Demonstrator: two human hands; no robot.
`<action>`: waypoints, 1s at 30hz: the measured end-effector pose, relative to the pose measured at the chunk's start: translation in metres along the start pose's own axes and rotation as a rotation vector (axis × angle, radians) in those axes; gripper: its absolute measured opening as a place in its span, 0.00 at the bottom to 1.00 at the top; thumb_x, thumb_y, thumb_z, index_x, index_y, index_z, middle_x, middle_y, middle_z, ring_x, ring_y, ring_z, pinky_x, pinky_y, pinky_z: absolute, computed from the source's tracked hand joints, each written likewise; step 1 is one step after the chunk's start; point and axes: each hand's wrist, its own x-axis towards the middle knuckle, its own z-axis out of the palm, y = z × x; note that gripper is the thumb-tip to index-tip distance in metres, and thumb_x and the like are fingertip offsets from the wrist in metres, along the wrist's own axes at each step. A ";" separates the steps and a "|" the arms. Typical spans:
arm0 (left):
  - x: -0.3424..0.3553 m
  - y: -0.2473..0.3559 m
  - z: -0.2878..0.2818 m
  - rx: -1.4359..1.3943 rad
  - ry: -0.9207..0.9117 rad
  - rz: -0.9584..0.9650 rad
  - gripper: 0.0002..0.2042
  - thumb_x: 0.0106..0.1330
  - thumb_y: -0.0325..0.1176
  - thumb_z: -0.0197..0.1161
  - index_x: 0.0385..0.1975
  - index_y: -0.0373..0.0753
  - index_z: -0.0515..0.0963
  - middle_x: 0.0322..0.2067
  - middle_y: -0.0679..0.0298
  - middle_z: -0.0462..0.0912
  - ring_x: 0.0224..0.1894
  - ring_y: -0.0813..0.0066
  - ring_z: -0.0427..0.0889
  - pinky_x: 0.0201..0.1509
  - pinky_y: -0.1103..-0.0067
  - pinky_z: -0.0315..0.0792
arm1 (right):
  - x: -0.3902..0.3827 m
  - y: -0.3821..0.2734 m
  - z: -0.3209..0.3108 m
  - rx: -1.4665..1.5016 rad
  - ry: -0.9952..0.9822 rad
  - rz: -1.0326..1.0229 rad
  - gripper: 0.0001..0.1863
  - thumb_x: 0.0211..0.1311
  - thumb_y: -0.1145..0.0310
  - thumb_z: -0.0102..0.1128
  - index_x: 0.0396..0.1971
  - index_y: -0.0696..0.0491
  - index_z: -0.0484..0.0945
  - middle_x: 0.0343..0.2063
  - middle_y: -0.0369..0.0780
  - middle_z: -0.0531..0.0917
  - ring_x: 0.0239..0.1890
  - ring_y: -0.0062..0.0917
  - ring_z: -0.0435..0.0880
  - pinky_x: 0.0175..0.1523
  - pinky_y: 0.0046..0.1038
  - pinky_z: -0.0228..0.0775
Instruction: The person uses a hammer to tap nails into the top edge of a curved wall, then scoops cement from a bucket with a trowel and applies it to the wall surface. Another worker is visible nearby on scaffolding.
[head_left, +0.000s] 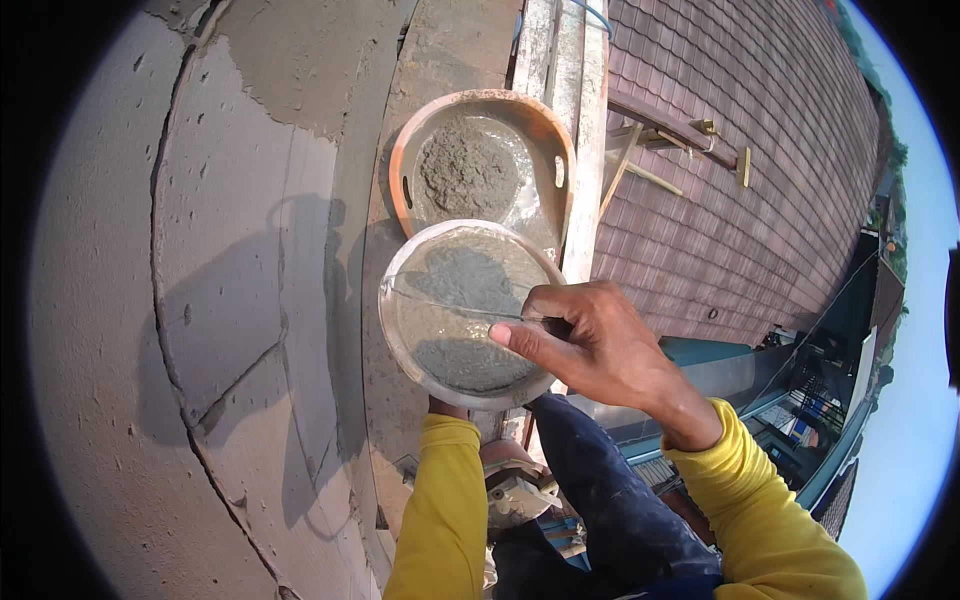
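Observation:
A round bucket (394,345) with wet grey mortar inside hangs in front of me. Its thin wire handle (440,303) crosses over the opening, and my right hand (590,335) is closed around it, thumb pointing left. My left hand (447,408) reaches under the near side of the bucket; only a bit of it shows below the rim, and its fingers are hidden. Just beyond the bucket stands an orange basin (402,160) holding a heap of mortar (465,172) and some wet slurry. The bucket's rim overlaps the basin's near edge in view.
A wall (235,250) with a long crack and a patch of fresh plaster rises on the left. The basin rests on a narrow plank platform (440,50), with pale boards (565,60) along its right edge. Farther right lies a tiled roof (740,180) with wooden props.

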 end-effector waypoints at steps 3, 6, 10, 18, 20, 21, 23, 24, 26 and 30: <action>0.090 0.010 0.022 0.038 -0.071 0.047 0.39 0.73 0.67 0.49 0.77 0.47 0.63 0.73 0.54 0.68 0.73 0.52 0.69 0.70 0.47 0.68 | 0.081 0.064 -0.005 -0.147 0.045 0.061 0.29 0.71 0.43 0.63 0.30 0.58 0.84 0.17 0.48 0.79 0.27 0.46 0.81 0.51 0.44 0.70; 0.150 0.004 0.077 0.238 0.241 -0.053 0.42 0.69 0.71 0.47 0.77 0.48 0.63 0.75 0.54 0.65 0.75 0.47 0.66 0.70 0.40 0.64 | 0.151 0.165 -0.003 -0.196 0.336 0.003 0.29 0.67 0.42 0.66 0.32 0.58 0.82 0.23 0.49 0.82 0.30 0.43 0.81 0.47 0.44 0.70; 0.196 0.020 0.105 0.468 0.437 -0.129 0.46 0.63 0.74 0.51 0.78 0.53 0.61 0.78 0.54 0.59 0.76 0.38 0.61 0.66 0.25 0.52 | 0.210 0.230 -0.001 0.113 0.465 0.090 0.27 0.60 0.48 0.79 0.26 0.54 0.72 0.22 0.39 0.77 0.27 0.27 0.76 0.36 0.35 0.72; 0.217 0.011 0.154 0.643 0.318 -0.022 0.42 0.67 0.62 0.61 0.76 0.43 0.62 0.73 0.50 0.65 0.72 0.44 0.69 0.65 0.37 0.64 | 0.240 0.305 -0.005 0.775 0.499 0.186 0.24 0.64 0.62 0.80 0.28 0.46 0.66 0.27 0.29 0.71 0.30 0.16 0.73 0.36 0.21 0.74; 0.219 -0.003 0.169 0.890 0.328 0.049 0.49 0.63 0.67 0.66 0.79 0.43 0.57 0.75 0.49 0.61 0.75 0.42 0.64 0.70 0.36 0.60 | 0.239 0.331 -0.011 0.782 0.566 0.225 0.23 0.65 0.62 0.79 0.30 0.46 0.66 0.27 0.30 0.72 0.32 0.16 0.74 0.37 0.20 0.75; 0.214 -0.004 0.175 1.005 0.415 0.073 0.51 0.62 0.68 0.67 0.79 0.44 0.56 0.76 0.49 0.59 0.76 0.42 0.63 0.71 0.36 0.59 | 0.237 0.304 -0.006 1.026 0.554 0.271 0.21 0.66 0.61 0.78 0.32 0.47 0.69 0.29 0.31 0.73 0.32 0.16 0.73 0.38 0.20 0.74; 0.216 0.003 0.193 1.147 0.461 0.083 0.56 0.58 0.70 0.71 0.81 0.46 0.53 0.78 0.46 0.52 0.78 0.40 0.57 0.73 0.39 0.60 | 0.235 0.312 -0.013 1.005 0.539 0.278 0.18 0.67 0.60 0.77 0.37 0.49 0.73 0.32 0.31 0.76 0.33 0.16 0.72 0.41 0.23 0.73; 0.216 0.009 0.199 1.153 0.400 0.102 0.56 0.58 0.69 0.72 0.81 0.47 0.53 0.78 0.45 0.51 0.78 0.39 0.56 0.73 0.39 0.61 | 0.232 0.297 -0.013 1.020 0.563 0.279 0.18 0.67 0.59 0.77 0.38 0.49 0.73 0.33 0.30 0.76 0.32 0.15 0.71 0.40 0.24 0.72; 0.207 0.009 0.206 1.181 0.276 0.104 0.56 0.58 0.67 0.75 0.81 0.48 0.53 0.77 0.44 0.49 0.79 0.38 0.55 0.73 0.41 0.63 | 0.220 0.315 -0.027 0.992 0.559 0.268 0.17 0.68 0.56 0.76 0.38 0.47 0.75 0.33 0.27 0.76 0.32 0.12 0.71 0.36 0.21 0.66; 0.180 0.009 0.233 1.276 -0.020 0.304 0.55 0.58 0.64 0.77 0.81 0.48 0.55 0.72 0.47 0.52 0.75 0.35 0.59 0.73 0.48 0.69 | 0.204 0.296 -0.052 1.123 0.639 0.158 0.17 0.71 0.54 0.72 0.45 0.48 0.77 0.35 0.27 0.79 0.31 0.08 0.71 0.32 0.15 0.60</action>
